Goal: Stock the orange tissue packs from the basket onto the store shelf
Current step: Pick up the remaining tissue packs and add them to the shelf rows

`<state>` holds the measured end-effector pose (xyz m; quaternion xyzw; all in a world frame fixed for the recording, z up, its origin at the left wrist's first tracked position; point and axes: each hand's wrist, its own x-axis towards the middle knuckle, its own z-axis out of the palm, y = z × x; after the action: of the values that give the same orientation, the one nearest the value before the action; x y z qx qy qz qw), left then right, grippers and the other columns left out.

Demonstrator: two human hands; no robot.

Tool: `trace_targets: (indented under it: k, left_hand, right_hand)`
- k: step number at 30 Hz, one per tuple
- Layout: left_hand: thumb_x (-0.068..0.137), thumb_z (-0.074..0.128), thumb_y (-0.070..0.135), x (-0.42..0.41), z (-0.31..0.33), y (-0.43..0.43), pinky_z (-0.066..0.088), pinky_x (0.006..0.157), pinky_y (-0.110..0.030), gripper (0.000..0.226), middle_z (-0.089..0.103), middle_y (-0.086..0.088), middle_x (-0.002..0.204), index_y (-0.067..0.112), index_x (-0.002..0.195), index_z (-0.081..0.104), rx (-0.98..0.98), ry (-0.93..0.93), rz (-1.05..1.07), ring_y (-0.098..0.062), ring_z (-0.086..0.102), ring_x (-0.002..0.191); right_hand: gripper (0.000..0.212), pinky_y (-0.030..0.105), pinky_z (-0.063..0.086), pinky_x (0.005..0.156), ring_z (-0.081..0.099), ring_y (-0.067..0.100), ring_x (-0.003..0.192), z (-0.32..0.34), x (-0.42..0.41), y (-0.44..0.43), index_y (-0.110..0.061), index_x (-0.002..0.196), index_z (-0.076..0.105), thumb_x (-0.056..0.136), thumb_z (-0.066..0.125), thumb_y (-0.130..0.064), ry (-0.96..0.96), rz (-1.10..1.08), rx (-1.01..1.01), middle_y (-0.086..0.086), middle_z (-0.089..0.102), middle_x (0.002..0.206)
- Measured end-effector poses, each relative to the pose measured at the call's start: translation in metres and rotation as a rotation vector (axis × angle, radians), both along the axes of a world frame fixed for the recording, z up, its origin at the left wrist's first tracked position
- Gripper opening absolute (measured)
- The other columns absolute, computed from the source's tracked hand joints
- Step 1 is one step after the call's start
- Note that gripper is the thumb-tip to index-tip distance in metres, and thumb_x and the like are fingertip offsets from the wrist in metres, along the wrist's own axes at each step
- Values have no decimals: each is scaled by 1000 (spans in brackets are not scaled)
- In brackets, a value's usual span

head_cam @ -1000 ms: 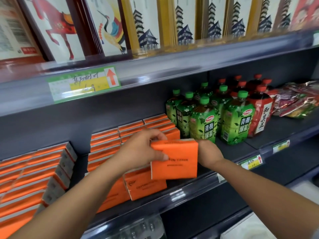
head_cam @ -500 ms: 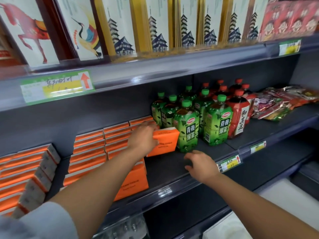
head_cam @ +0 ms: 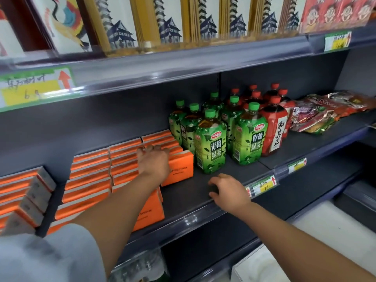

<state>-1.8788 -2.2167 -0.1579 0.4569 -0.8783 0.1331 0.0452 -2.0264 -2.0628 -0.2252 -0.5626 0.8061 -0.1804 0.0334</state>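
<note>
An orange tissue pack (head_cam: 181, 169) stands upright on the dark shelf (head_cam: 189, 196), right beside the green tea bottles (head_cam: 210, 147). My left hand (head_cam: 153, 160) lies against its left part, fingers spread over its top edge and the packs behind. Rows of more orange packs (head_cam: 91, 180) fill the shelf to the left, and one more (head_cam: 150, 214) stands near the front edge under my left forearm. My right hand (head_cam: 227, 192) rests on the bare shelf near the front rail, fingers loosely bent, holding nothing. The basket is out of view.
Red-capped bottles (head_cam: 274, 129) and snack bags (head_cam: 321, 112) sit further right on the same shelf. The upper shelf (head_cam: 183, 66) overhangs closely, carrying boxed goods. Price tags (head_cam: 264, 185) line the front rail. Lower shelves lie beneath.
The pack held in both hands went back against the row beside the green bottles. My right hand let go and dropped to the shelf front; my left hand stayed on the pack.
</note>
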Motion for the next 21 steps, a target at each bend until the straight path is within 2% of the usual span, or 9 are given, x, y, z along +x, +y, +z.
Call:
trace_targets:
  k: [10, 16, 18, 21]
  left_hand:
    - [83, 59, 33, 4, -3, -3, 27, 107, -53, 49, 49, -9, 132, 21, 130, 50, -23, -85, 27, -30, 39, 127]
    - [84, 59, 28, 6, 4, 19, 27, 104, -50, 45, 51, -8, 128, 18, 126, 52, -59, -91, -60, -28, 41, 123]
    - [85, 58, 27, 5, 7, 37, 27, 104, -47, 39, 52, -6, 127, 17, 123, 55, -83, -62, -147, -27, 42, 123]
    - [88, 58, 29, 4, 5, 73, 30, 99, -40, 32, 54, -3, 124, 17, 117, 58, -95, 0, -308, -24, 43, 121]
  right_hand:
    - [31, 35, 49, 88, 52, 24, 114, -1, 4, 2, -19, 121, 60, 92, 60, -29, 11, -7, -11, 3, 56, 117]
    - [34, 34, 46, 83, 52, 26, 111, -3, 6, 26, -17, 123, 59, 91, 60, -25, 107, -43, -87, 5, 57, 112]
    - [32, 37, 51, 72, 58, 29, 99, -3, 7, 41, -14, 114, 66, 82, 70, -18, 150, -50, -141, 7, 62, 101]
    - [29, 32, 49, 51, 63, 29, 76, -12, 12, 70, -13, 92, 71, 65, 82, -10, 198, -67, -207, 5, 63, 80]
